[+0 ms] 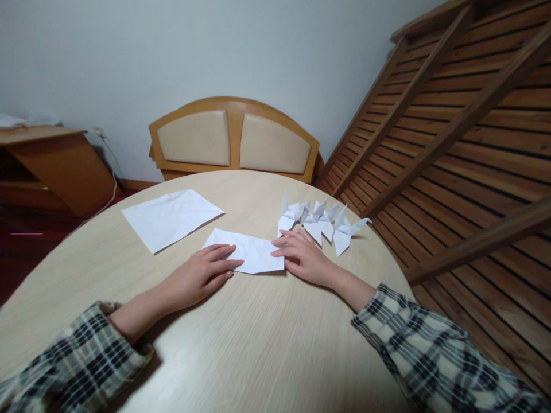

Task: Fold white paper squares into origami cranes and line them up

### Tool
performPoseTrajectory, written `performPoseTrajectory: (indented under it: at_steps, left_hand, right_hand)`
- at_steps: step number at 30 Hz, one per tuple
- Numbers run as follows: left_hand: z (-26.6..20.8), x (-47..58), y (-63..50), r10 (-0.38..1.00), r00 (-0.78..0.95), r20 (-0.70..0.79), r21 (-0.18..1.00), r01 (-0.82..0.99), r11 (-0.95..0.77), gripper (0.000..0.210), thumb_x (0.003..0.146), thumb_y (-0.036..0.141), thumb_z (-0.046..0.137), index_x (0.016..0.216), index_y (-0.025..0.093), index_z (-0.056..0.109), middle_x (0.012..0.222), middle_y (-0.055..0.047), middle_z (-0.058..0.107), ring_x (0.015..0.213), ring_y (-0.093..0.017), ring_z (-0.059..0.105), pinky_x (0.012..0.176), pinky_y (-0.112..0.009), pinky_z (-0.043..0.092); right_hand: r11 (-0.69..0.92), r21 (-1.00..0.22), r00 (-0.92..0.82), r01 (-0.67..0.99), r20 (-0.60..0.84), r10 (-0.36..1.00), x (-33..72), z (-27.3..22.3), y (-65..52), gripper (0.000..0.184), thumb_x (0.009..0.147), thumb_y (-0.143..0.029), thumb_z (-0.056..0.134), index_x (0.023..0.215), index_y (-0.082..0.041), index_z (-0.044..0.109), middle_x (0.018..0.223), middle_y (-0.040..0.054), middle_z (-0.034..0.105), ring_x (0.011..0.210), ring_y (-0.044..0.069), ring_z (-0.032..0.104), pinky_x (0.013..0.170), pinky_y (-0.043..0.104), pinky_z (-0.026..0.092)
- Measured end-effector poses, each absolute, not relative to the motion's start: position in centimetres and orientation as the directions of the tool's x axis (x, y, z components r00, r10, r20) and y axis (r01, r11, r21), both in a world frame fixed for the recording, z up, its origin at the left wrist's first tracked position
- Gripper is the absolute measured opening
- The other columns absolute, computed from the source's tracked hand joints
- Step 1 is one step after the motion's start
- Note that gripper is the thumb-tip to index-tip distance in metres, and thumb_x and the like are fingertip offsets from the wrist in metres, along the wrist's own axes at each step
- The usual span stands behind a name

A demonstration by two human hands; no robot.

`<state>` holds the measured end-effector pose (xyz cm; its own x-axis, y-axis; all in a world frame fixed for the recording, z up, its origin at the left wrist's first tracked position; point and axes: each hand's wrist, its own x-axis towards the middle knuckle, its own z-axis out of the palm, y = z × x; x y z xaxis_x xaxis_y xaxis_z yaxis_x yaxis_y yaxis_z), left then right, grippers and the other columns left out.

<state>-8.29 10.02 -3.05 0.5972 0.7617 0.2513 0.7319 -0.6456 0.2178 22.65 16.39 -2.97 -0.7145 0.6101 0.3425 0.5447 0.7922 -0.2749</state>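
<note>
A folded sheet of white paper (258, 255) lies on the table between my two hands, its long side running left to right. The fingers of my left hand (200, 274) stretch flat over its left part. On its right end rest the outstretched fingertips of my right hand (307, 259). Just beyond my right hand stand several white origami cranes (316, 221), close together, with wings and necks raised. The right hand hides part of the nearest ones.
A flat stack of white paper (172, 217) lies at the far left of the round wooden table (258, 344). Behind the table stands a padded headboard (235, 137). Wooden slats (451, 155) lean at the right, and a desk (55, 166) stands at the left.
</note>
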Motion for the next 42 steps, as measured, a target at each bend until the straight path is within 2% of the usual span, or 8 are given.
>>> performPoseTrajectory:
  at_steps: [5,8,13,17,20,23,34,42]
  left_hand:
    - [-1.6,-7.6,9.6,0.747,0.612,0.26,0.183,0.728,-0.66,0.035,0.1,0.036,0.042,0.124,0.026,0.066,0.11,-0.009,0.07,0.099,-0.025,0.061,0.089,-0.044,0.05]
    - [-1.5,-7.3,9.4,0.745,0.612,0.264,0.133,0.742,-0.657,0.031,0.097,0.036,0.048,0.118,0.026,0.068,0.104,-0.009,0.068,0.096,-0.025,0.059,0.085,-0.042,0.05]
    - [-2.6,-7.3,9.5,0.758,0.602,0.251,0.21,0.73,-0.65,0.036,0.1,0.036,0.04,0.123,0.019,0.062,0.133,-0.013,0.06,0.125,-0.027,0.051,0.104,-0.045,0.044]
    - [-3.3,-7.5,9.7,0.788,0.591,0.171,0.203,0.762,-0.615,0.051,0.102,0.046,0.032,0.141,0.018,0.05,0.152,-0.012,0.046,0.141,-0.028,0.039,0.115,-0.048,0.034]
    - [-3.4,-7.4,9.7,0.805,0.579,0.127,0.165,0.788,-0.593,0.057,0.102,0.05,0.029,0.148,0.021,0.043,0.157,-0.01,0.039,0.145,-0.028,0.034,0.118,-0.048,0.028]
    - [-3.4,-7.2,9.7,0.825,0.556,0.105,0.133,0.814,-0.566,0.057,0.101,0.052,0.03,0.15,0.025,0.04,0.159,-0.008,0.035,0.147,-0.028,0.03,0.119,-0.052,0.023]
    - [-3.3,-6.8,9.6,0.911,0.407,0.058,0.096,0.906,-0.411,0.07,0.095,0.066,0.032,0.152,0.026,0.036,0.161,-0.011,0.027,0.149,-0.034,0.024,0.118,-0.06,0.019]
    - [-3.7,-7.0,9.8,0.913,0.4,0.08,0.118,0.906,-0.407,0.066,0.097,0.063,0.031,0.151,0.026,0.039,0.161,-0.01,0.029,0.148,-0.033,0.026,0.118,-0.059,0.019]
  right_hand:
    - [0.811,-0.322,-0.752,0.487,0.317,0.578,22.6,-2.6,16.4,0.034,0.086,-0.012,0.055,0.112,-0.027,0.071,0.123,0.0045,0.07,0.131,0.027,0.05,0.112,0.06,0.026]
    - [0.836,-0.337,-0.793,0.433,0.3,0.531,22.4,-2.4,16.0,0.041,0.084,-0.008,0.053,0.116,-0.026,0.07,0.129,0.0046,0.067,0.134,0.026,0.048,0.114,0.059,0.024]
    - [0.869,-0.336,-0.866,0.364,0.221,0.448,21.9,-2.1,15.2,0.053,0.077,-0.009,0.058,0.127,-0.025,0.064,0.141,0.0061,0.058,0.14,0.026,0.042,0.117,0.056,0.022]
    - [0.874,-0.347,-0.895,0.34,0.166,0.414,21.2,-2.1,14.6,0.045,0.09,-0.025,0.057,0.135,-0.024,0.058,0.149,0.0081,0.049,0.142,0.022,0.04,0.119,0.049,0.022]
    - [0.872,-0.341,-0.904,0.351,0.121,0.41,20.9,-2.1,14.1,0.047,0.097,-0.037,0.053,0.141,-0.024,0.052,0.155,0.0082,0.04,0.147,0.022,0.031,0.121,0.048,0.018]
    - [0.863,-0.333,-0.9,0.379,0.084,0.428,20.7,-2.2,13.7,0.049,0.1,-0.041,0.047,0.146,-0.025,0.046,0.159,0.0076,0.034,0.15,0.022,0.023,0.122,0.05,0.013]
    - [0.828,-0.382,-0.887,0.411,0.042,0.46,20.4,-1.6,13.8,0.046,0.1,-0.041,0.048,0.144,-0.029,0.049,0.158,0.0052,0.035,0.149,0.023,0.026,0.122,0.05,0.017]
    - [0.84,-0.401,-0.886,0.366,0.125,0.446,20.7,-2.2,14.7,0.035,0.096,-0.038,0.058,0.129,-0.028,0.064,0.149,0.0062,0.049,0.142,0.024,0.04,0.118,0.048,0.027]
